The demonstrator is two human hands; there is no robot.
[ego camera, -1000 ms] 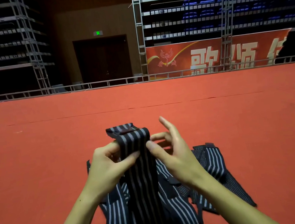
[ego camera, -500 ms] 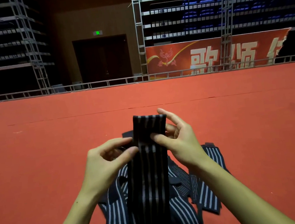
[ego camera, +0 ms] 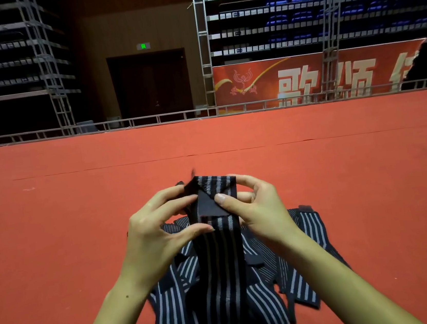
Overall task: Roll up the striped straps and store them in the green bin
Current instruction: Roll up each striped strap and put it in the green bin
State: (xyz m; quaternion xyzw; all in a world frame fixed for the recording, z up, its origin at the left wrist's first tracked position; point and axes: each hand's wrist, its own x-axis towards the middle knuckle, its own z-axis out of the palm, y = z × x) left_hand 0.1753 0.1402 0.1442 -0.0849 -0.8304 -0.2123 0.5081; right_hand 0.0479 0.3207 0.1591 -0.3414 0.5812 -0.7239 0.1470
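Note:
A dark strap with grey stripes (ego camera: 219, 255) hangs upright between my hands, its top end folded over so a plain black patch faces me. My left hand (ego camera: 159, 230) pinches its left edge with thumb and fingers. My right hand (ego camera: 258, 207) grips the top right, thumb pressed on the black patch. Below them a heap of more striped straps (ego camera: 304, 234) lies spread on the red carpet (ego camera: 81, 232). No green bin is in view.
The red carpet runs far ahead to a low metal rail (ego camera: 148, 120). Behind it stand scaffold towers, tiers of blue seats, a dark door and a red banner (ego camera: 317, 76) with large characters.
The strap's top end has been folded down toward me, showing the black patch. Both hands moved closer together around the fold, the right thumb now on the patch.

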